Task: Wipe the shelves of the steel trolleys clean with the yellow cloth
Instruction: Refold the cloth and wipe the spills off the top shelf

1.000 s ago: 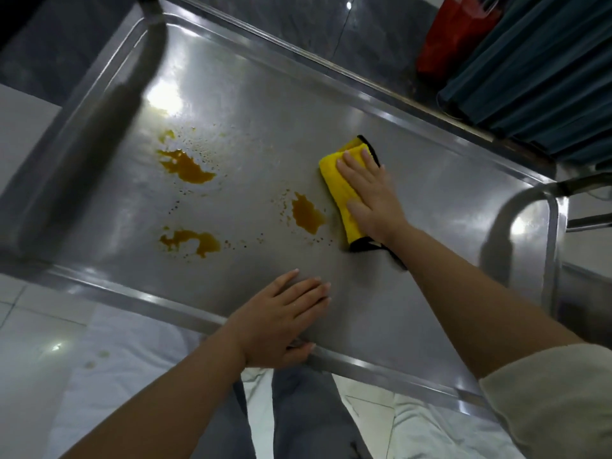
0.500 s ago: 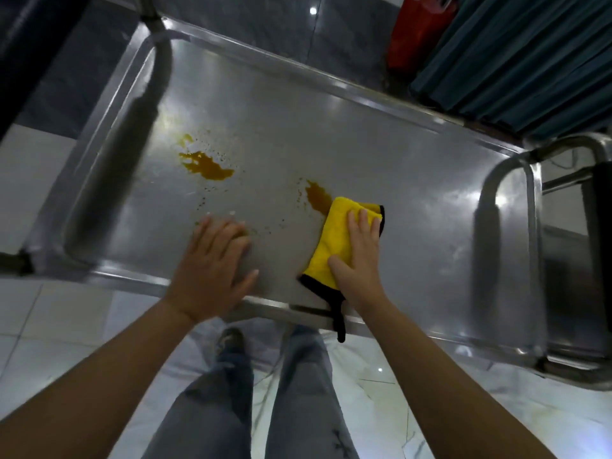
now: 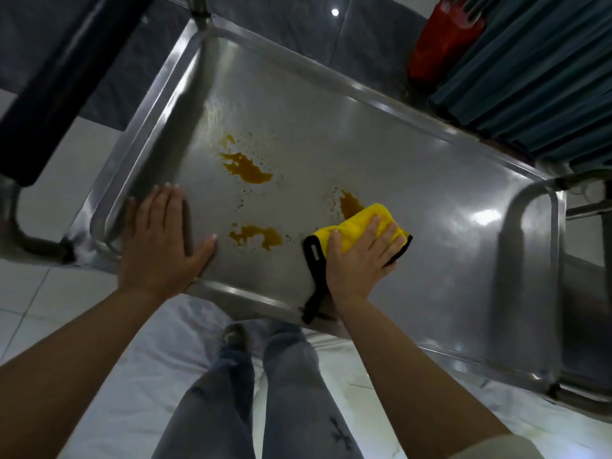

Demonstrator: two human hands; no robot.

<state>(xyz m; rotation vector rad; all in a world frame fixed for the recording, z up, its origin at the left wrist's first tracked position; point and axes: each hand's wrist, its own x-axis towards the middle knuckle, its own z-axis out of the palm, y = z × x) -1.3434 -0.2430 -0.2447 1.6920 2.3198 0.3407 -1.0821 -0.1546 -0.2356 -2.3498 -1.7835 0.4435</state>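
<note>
1. The steel trolley shelf point(image 3: 414, 200) is being viewed from above by the head camera; it is being carried slantwise across the view, with a raised rim on all four edges

2. The yellow cloth point(image 3: 359, 225), folded and edged in black, is being pressed flat onto the shelf near the middle of its near edge; a black strap point(image 3: 314, 286) of the cloth is being trailed over that near rim

3. The right hand point(image 3: 361, 260) is being laid palm-down on the cloth, with the fingers point(image 3: 376, 228) being held straight and slightly spread over the yellow fabric; nothing is being pinched or gripped

4. The left hand point(image 3: 162, 233) is being rested flat on the shelf at its near-left corner, with the fingers straight and together and the thumb being held out wide toward the cloth; nothing is being held

5. Three orange-brown stains are being shown on the shelf surface:
   - the largest stain point(image 3: 246, 168) is lying toward the left end of the shelf, well apart from the cloth
   - a second stain point(image 3: 258, 235) is lying between the two hands, near the near edge
   - a third stain point(image 3: 351, 203) is being touched by the far edge of the cloth

6. A red object point(image 3: 440, 41) and dark blue pleated fabric point(image 3: 536, 71) are being shown beyond the far edge of the shelf

7. Grey trouser legs point(image 3: 291, 392) are being shown below the near edge, over a pale floor
</note>
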